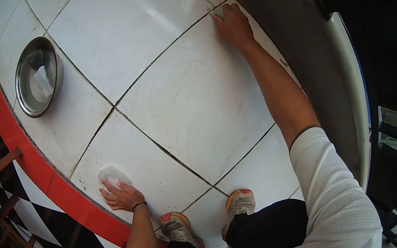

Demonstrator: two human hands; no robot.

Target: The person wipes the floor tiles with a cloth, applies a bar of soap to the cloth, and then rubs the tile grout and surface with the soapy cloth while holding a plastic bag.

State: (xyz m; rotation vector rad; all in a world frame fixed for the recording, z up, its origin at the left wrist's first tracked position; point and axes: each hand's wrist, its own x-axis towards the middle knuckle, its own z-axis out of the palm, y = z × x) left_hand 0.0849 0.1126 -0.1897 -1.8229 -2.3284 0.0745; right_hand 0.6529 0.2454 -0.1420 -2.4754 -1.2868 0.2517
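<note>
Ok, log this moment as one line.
Left hand: on crumpled whitish wad | right hand: on small greenish item | metal bowl: on tiled surface, dark item and white item inside

One head-worn view, wide, dark-edged, facing forward and steeply down, tiled floor (178, 101) close below, shoes (177, 227) near bottom

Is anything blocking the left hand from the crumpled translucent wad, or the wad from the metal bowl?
Nothing visible: the left hand touches the wad, and only white tiles and dark grout lie toward the metal bowl.
</note>
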